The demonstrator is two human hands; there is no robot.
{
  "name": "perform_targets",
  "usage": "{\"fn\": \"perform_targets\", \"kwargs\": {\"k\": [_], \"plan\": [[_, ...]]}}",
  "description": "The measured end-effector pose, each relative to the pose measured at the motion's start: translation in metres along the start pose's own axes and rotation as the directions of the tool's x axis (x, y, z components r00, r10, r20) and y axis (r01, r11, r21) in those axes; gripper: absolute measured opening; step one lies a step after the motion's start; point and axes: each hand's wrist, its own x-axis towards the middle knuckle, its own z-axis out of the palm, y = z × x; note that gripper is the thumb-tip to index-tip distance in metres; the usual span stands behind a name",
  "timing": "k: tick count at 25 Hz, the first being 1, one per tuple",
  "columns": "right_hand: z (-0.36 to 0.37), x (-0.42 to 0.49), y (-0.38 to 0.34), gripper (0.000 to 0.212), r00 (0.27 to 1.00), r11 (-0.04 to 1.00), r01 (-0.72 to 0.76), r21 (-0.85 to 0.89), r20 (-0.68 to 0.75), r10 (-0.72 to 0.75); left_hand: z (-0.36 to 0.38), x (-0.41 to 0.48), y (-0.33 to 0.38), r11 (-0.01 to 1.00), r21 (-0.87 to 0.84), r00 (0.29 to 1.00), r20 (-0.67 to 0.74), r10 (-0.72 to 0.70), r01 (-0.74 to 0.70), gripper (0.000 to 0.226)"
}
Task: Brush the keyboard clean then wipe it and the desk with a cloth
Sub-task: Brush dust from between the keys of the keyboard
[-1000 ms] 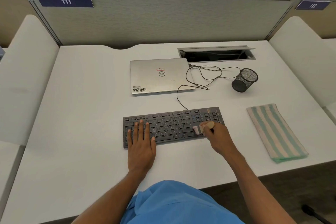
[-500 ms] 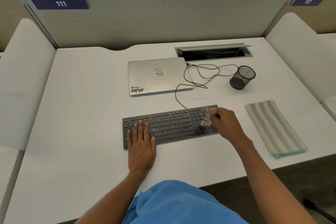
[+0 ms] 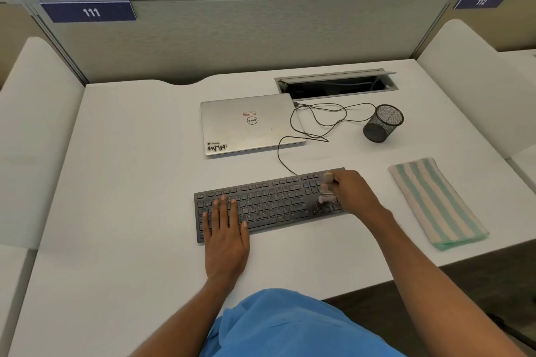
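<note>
Head view: left hand (image 3: 224,229) lies flat, fingers straight, on the dark-grey plastic keyboard (image 3: 269,203) on the white surface (image 3: 130,182); right hand (image 3: 352,194) grips a small pale brush (image 3: 327,191) on its right keys. Hard strokes could shift the keyboard or pop keys.

Closed laptop (image 3: 249,124), tangled cable (image 3: 319,124), mesh pen cup (image 3: 383,123).

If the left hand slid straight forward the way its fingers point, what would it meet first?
Left hand, flat on the black keyboard, would cross bare white desk, then probably meet the closed silver laptop near its stickered corner.
</note>
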Motion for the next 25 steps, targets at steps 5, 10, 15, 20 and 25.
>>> {"fn": "perform_targets", "kwargs": {"k": [5, 10, 15, 20, 25], "plan": [[0.014, 0.002, -0.015, 0.015, 0.996, 0.995, 0.071, 0.075, 0.049, -0.075, -0.001, -0.001, 0.001, 1.000, -0.016, 1.000, -0.017, 0.002, -0.002, 0.063], [-0.008, 0.007, 0.004, 0.022, 0.994, 0.992, -0.100, -0.073, -0.058, 0.096, 0.000, 0.000, 0.001, 1.000, -0.002, 1.000, 0.003, -0.002, 0.002, 0.063], [0.000, 0.009, 0.009, 0.016, 0.992, 0.988, -0.054, -0.146, -0.118, 0.037, 0.001, 0.001, 0.000, 1.000, -0.011, 1.000, -0.001, -0.001, 0.001, 0.063], [0.022, -0.006, 0.014, 0.025, 0.976, 0.979, -0.080, -0.190, -0.213, 0.039, 0.001, 0.001, 0.000, 1.000, -0.008, 1.000, -0.001, -0.001, 0.001, 0.063], [0.016, -0.007, 0.020, 0.033, 0.973, 0.966, -0.141, -0.215, -0.210, 0.096, 0.001, 0.001, -0.001, 1.000, -0.001, 1.000, -0.003, 0.000, 0.000, 0.063]]}}
